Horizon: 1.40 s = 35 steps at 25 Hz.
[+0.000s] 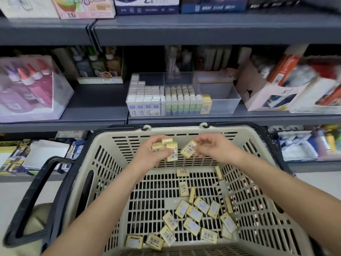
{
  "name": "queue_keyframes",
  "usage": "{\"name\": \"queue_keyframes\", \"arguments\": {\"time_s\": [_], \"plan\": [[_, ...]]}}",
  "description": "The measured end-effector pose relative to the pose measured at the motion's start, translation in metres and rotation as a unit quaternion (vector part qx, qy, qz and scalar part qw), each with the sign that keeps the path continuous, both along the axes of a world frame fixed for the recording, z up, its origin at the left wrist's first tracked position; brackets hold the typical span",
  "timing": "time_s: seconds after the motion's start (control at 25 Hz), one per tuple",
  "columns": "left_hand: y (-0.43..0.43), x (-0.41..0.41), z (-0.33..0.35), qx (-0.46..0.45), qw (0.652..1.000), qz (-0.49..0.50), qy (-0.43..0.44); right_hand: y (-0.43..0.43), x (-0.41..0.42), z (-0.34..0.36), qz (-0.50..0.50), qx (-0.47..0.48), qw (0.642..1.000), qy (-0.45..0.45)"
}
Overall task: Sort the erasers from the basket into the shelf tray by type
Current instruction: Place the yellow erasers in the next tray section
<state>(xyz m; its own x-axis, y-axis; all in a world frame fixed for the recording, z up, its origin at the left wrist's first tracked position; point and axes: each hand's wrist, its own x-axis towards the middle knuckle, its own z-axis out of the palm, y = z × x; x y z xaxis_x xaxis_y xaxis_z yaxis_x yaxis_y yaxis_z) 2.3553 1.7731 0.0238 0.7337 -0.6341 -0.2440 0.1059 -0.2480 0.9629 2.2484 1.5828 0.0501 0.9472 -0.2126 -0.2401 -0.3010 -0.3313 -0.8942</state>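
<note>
A beige plastic basket [103, 163] fills the lower half of the view, with several yellow erasers [193, 213] loose on its slotted floor. Above the basket's far side my left hand [149, 154] grips a small stack of yellow erasers [168, 146]. Beside it my right hand [212, 146] pinches one yellow eraser [188, 149] close to that stack. On the shelf behind stands a clear tray [221, 102] with rows of white erasers [145, 98], green-and-white erasers [182, 100] and one yellow eraser [206, 104]; its right part is bare.
The basket has a black handle [36, 196] folded down at the left. Glue bottles in a clear box [29, 85] sit left of the tray, and open cardboard boxes [276, 89] to its right. A grey shelf board [184, 28] runs above the tray.
</note>
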Motion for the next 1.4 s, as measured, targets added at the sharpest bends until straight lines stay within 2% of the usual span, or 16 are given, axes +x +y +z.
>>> {"name": "queue_keyframes", "arguments": {"time_s": [0.16,0.36,0.44,0.56,0.76,0.88,1.0,1.08,1.12,1.2,1.28,1.4], "plan": [[-0.031,0.004,0.039,-0.050,0.997,-0.010,-0.058,-0.035,-0.001,0.044,-0.004,-0.012,0.998,-0.069],[-0.074,0.023,0.063,-0.081,0.988,0.025,-0.125,-0.097,0.037,0.072,-0.154,-0.101,0.972,-0.145],[-0.085,0.027,0.059,-0.078,0.986,0.029,-0.143,-0.118,0.057,0.073,-0.200,-0.166,0.956,-0.136],[-0.092,0.033,0.049,-0.058,0.988,0.024,-0.144,-0.130,0.083,0.060,-0.175,-0.272,0.940,-0.109],[-0.094,0.041,0.045,-0.053,0.994,0.023,-0.090,-0.128,0.108,0.039,-0.065,-0.276,0.959,-0.019],[-0.095,0.040,0.046,-0.061,0.994,0.026,-0.081,-0.131,0.111,0.039,0.002,-0.355,0.934,0.029],[-0.095,0.040,0.047,-0.062,0.995,0.016,-0.080,-0.126,0.107,0.043,0.024,-0.387,0.921,0.036],[-0.094,0.039,0.048,-0.063,0.995,0.007,-0.077,-0.114,0.100,0.049,-0.016,-0.418,0.908,-0.030],[-0.093,0.039,0.048,-0.062,0.995,0.005,-0.074,-0.106,0.094,0.052,-0.042,-0.410,0.907,-0.086],[-0.093,0.040,0.049,-0.063,0.995,0.002,-0.072,-0.084,0.082,0.059,-0.047,-0.330,0.930,-0.157],[-0.095,0.039,0.050,-0.079,0.995,0.000,-0.064,-0.061,0.072,0.060,-0.012,-0.270,0.952,-0.141],[-0.096,0.038,0.051,-0.085,0.995,0.013,-0.057,-0.047,0.066,0.055,-0.029,-0.220,0.969,-0.105]]}}
